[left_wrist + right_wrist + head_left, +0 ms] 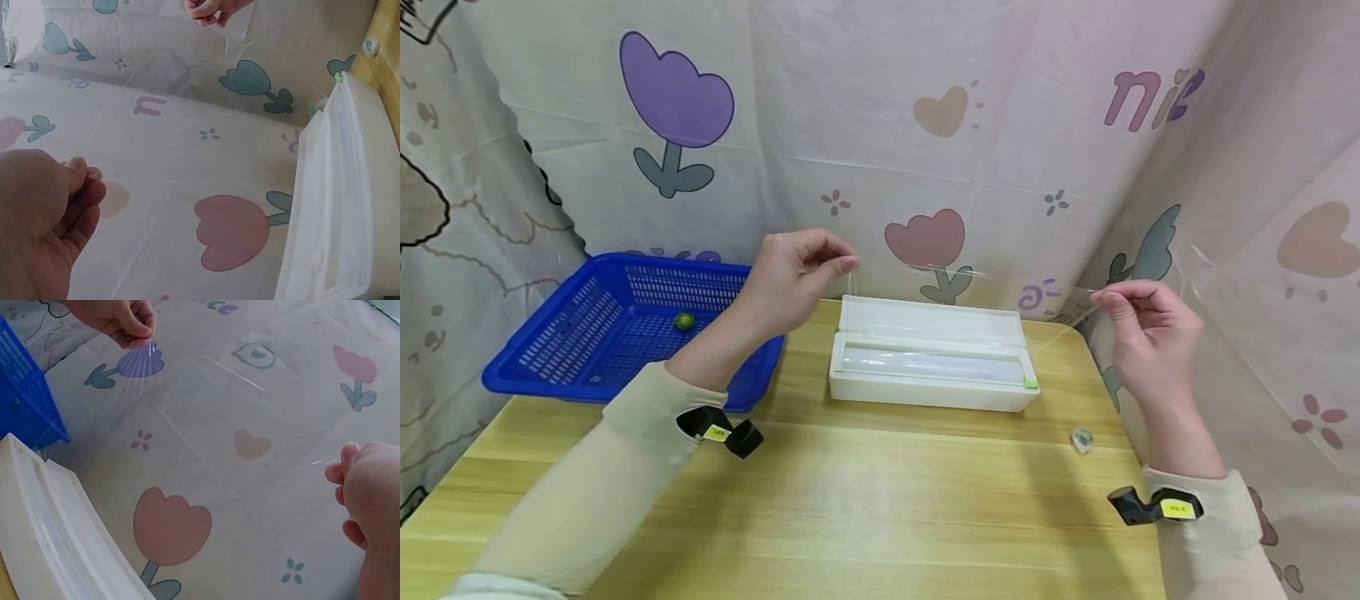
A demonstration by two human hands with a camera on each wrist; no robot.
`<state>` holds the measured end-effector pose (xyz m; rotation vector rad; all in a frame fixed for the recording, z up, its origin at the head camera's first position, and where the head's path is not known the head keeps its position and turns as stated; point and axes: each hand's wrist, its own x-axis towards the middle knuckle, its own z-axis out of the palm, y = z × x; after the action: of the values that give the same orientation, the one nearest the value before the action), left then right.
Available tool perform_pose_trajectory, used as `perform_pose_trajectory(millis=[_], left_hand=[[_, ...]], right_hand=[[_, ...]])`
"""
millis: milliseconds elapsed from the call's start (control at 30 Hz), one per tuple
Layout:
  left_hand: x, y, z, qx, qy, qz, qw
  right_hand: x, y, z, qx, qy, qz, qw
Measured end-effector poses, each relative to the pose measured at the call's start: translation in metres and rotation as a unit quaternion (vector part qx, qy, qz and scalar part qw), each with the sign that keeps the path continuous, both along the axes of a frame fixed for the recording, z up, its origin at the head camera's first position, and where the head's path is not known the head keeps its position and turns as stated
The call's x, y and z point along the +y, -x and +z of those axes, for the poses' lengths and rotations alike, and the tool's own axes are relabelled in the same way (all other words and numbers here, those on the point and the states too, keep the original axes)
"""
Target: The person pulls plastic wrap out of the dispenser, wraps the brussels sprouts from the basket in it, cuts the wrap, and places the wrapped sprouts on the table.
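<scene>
A sheet of clear cling film (1078, 302) stretches in the air between both hands, over and behind the white box. My left hand (793, 279) pinches one edge between thumb and fingers, above the box's left end. At the other side my right hand (1156, 346) pinches the film, raised beyond the box's right end. Gathered creases (149, 359) fan down from the left fingertips in the right wrist view. The white cling film box (925, 396) lies on the table with its lid (932, 321) up, a roll of film (932, 363) inside.
A blue plastic basket (542, 385) stands at the back left, holding a small round green thing (684, 321). Near the table's right edge lies a small clear crumpled piece (1082, 439). A printed curtain (850, 100) hangs close behind the wooden table (850, 517).
</scene>
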<state>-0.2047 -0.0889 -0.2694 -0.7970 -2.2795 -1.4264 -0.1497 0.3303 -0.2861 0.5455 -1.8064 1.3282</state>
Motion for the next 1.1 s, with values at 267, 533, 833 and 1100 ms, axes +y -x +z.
perform_pose_trajectory(millis=[267, 533, 833, 1100], left_hand=[[0.000, -0.006, 0.010, 0.017, -0.010, -0.001, 0.9998], [-0.001, -0.014, 0.015, 0.023, -0.011, 0.003, 0.9997], [-0.008, -0.040, 0.004, 0.046, -0.003, -0.018, 0.9988], [-0.018, -0.070, -0.017, 0.116, -0.006, -0.107, 0.9875]], right_hand=[[0.000, -0.006, 0.009, 0.025, 0.019, 0.016, 0.9994], [-0.006, -0.015, 0.017, 0.037, 0.058, 0.054, 0.9962], [-0.012, -0.043, 0.015, 0.064, 0.058, 0.091, 0.9921], [-0.010, -0.077, -0.004, 0.077, 0.070, 0.168, 0.9802]])
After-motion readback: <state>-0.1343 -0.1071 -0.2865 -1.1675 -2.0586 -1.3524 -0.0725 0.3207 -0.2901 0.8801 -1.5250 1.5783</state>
